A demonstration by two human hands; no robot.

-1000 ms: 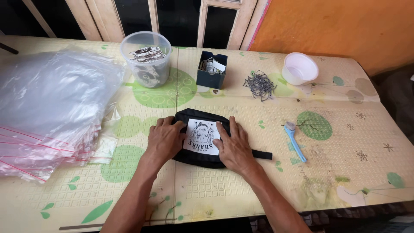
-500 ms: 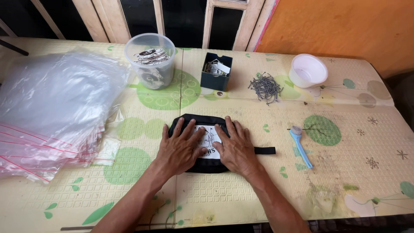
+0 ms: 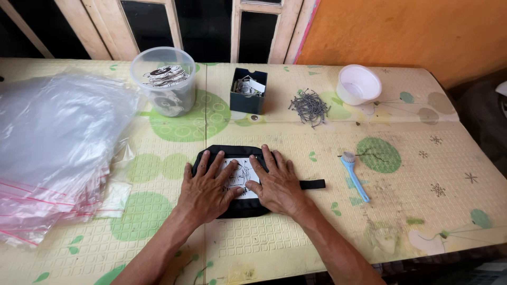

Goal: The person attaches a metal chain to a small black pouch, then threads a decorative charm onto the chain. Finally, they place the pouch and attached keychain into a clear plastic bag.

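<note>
On the patterned table, plastic bags at left, you had the black pouch front-centre with left hand and right hand fingers spread flat, gripping nothing, pressing its white printed label — likely the smoothing step, needing even pressure.

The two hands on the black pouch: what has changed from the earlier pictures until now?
Both hands slid a little inward over the white printed label on the black pouch. The left hand and right hand lie flat, closer together, covering more of the label. Nothing was picked up or released. The pouch, clear tub, dark box, pile of pins, white bowl, blue brush and plastic bags stayed.
</note>
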